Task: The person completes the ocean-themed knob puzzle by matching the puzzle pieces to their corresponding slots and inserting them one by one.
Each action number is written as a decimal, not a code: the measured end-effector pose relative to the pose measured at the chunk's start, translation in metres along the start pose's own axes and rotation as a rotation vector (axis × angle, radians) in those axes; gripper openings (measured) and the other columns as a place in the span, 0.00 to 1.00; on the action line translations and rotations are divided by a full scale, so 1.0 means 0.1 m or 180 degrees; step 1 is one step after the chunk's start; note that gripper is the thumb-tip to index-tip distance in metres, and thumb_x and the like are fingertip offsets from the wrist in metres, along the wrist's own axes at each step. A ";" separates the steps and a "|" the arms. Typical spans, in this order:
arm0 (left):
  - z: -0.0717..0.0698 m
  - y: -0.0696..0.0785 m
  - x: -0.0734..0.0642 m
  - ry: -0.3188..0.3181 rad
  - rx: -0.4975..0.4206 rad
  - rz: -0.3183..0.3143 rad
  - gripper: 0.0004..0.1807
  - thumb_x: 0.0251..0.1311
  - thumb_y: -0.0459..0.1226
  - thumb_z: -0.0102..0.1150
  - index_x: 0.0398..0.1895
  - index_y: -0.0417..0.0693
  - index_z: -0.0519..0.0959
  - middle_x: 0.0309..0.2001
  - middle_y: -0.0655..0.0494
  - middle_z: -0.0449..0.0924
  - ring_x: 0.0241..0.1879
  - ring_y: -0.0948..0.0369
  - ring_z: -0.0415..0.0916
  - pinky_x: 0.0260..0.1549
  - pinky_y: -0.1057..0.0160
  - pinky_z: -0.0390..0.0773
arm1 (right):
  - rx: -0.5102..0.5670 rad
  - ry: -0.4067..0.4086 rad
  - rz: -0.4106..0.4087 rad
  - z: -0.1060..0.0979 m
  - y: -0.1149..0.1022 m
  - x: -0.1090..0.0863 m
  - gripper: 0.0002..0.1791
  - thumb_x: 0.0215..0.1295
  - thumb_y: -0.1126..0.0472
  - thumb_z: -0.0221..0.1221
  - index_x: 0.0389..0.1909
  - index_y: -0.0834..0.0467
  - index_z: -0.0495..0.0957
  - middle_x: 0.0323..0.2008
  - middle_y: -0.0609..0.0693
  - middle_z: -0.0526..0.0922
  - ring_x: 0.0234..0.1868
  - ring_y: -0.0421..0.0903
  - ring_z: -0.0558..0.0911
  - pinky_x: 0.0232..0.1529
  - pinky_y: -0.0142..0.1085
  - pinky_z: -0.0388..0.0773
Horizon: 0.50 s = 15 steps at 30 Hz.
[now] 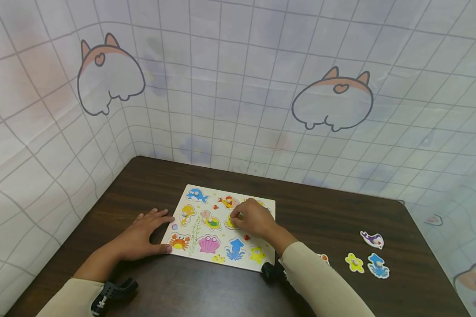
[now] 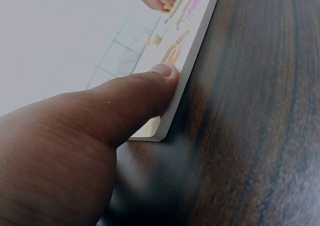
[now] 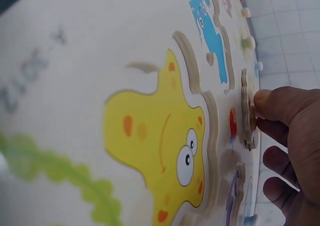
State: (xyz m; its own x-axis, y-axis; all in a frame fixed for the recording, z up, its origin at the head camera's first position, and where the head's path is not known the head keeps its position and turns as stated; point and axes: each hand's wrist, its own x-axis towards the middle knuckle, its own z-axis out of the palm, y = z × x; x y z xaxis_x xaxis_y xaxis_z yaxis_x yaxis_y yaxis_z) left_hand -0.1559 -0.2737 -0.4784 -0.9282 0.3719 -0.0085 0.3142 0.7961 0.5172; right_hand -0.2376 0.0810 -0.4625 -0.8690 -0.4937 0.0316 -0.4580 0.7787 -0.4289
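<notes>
A cream wooden peg puzzle board [image 1: 196, 237] with sea-animal pictures lies on the table. My right hand [image 1: 255, 219] is over its right half, thumb and finger pinching a yellow puzzle piece [image 1: 231, 222]. In the right wrist view this puzzle piece [image 3: 248, 110] is seen edge-on at the board's surface; whether it sits fully in a recess I cannot tell. My left hand [image 1: 143, 235] rests at the board's left edge, fingers spread, and its thumb [image 2: 150, 85] touches the near left corner area. Knobbed whale [image 1: 197, 195], seahorse [image 1: 187, 214] and turtle [image 1: 211, 221] pieces sit in the board.
Right of the board lie a loose purple-and-white piece [image 1: 373, 239], a yellow starfish piece [image 1: 355, 263] and a blue squid piece [image 1: 378, 266]. Another piece [image 1: 323, 258] is partly hidden by the right sleeve. A patterned curtain [image 1: 238, 88] hangs behind the dark wooden table [image 1: 174, 286].
</notes>
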 end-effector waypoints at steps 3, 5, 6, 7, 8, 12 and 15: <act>0.01 -0.01 0.00 0.0001 0.0009 -0.0009 0.48 0.52 0.66 0.70 0.73 0.54 0.70 0.76 0.40 0.60 0.77 0.34 0.47 0.71 0.30 0.42 | 0.0008 0.0022 -0.0020 0.01 0.00 0.00 0.03 0.67 0.53 0.68 0.37 0.46 0.89 0.39 0.36 0.83 0.47 0.40 0.76 0.44 0.37 0.79; 0.01 -0.01 0.00 0.0002 0.0006 -0.0014 0.48 0.52 0.66 0.70 0.73 0.54 0.70 0.76 0.40 0.60 0.77 0.34 0.47 0.71 0.30 0.42 | 0.0002 0.0034 -0.0031 0.01 0.00 0.00 0.03 0.67 0.53 0.68 0.36 0.46 0.90 0.38 0.35 0.83 0.48 0.40 0.76 0.45 0.37 0.79; 0.01 -0.01 0.00 0.0004 0.0004 -0.0013 0.48 0.52 0.66 0.70 0.73 0.54 0.70 0.76 0.40 0.60 0.77 0.34 0.47 0.71 0.30 0.42 | -0.0010 0.0036 -0.0034 0.01 0.00 0.00 0.03 0.67 0.53 0.69 0.36 0.46 0.90 0.38 0.35 0.83 0.48 0.41 0.76 0.46 0.37 0.79; 0.01 -0.02 0.00 0.0004 0.0004 -0.0014 0.48 0.52 0.66 0.70 0.73 0.54 0.70 0.76 0.41 0.60 0.77 0.34 0.47 0.71 0.30 0.42 | -0.0017 0.0037 -0.0029 0.01 0.00 0.00 0.03 0.67 0.53 0.69 0.36 0.46 0.89 0.38 0.36 0.83 0.48 0.41 0.76 0.46 0.37 0.79; 0.02 -0.02 0.00 0.0006 0.0002 -0.0010 0.48 0.52 0.66 0.70 0.73 0.54 0.70 0.76 0.41 0.60 0.77 0.34 0.47 0.71 0.30 0.42 | -0.0023 0.0036 -0.0024 0.01 0.00 0.00 0.02 0.66 0.54 0.69 0.36 0.45 0.89 0.38 0.36 0.83 0.48 0.41 0.77 0.46 0.38 0.79; 0.02 -0.02 0.00 0.0011 0.0002 -0.0003 0.48 0.52 0.66 0.70 0.73 0.54 0.70 0.76 0.41 0.60 0.77 0.34 0.47 0.71 0.30 0.42 | -0.0049 0.0040 -0.0041 0.02 0.01 0.00 0.02 0.66 0.53 0.69 0.36 0.46 0.89 0.38 0.36 0.83 0.47 0.40 0.76 0.45 0.37 0.79; 0.03 -0.03 0.00 0.0017 0.0000 0.0005 0.48 0.52 0.66 0.70 0.73 0.54 0.70 0.77 0.41 0.60 0.77 0.35 0.46 0.71 0.30 0.42 | -0.0056 0.0046 -0.0078 0.03 0.02 0.01 0.02 0.66 0.54 0.69 0.36 0.46 0.89 0.37 0.35 0.83 0.45 0.40 0.76 0.43 0.35 0.78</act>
State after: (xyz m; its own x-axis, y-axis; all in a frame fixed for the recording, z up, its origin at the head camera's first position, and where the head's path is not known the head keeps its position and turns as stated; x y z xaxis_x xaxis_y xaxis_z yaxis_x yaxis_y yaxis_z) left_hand -0.1565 -0.2745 -0.4819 -0.9288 0.3705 -0.0032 0.3156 0.7956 0.5172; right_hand -0.2385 0.0809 -0.4662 -0.8601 -0.5072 0.0548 -0.4822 0.7732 -0.4119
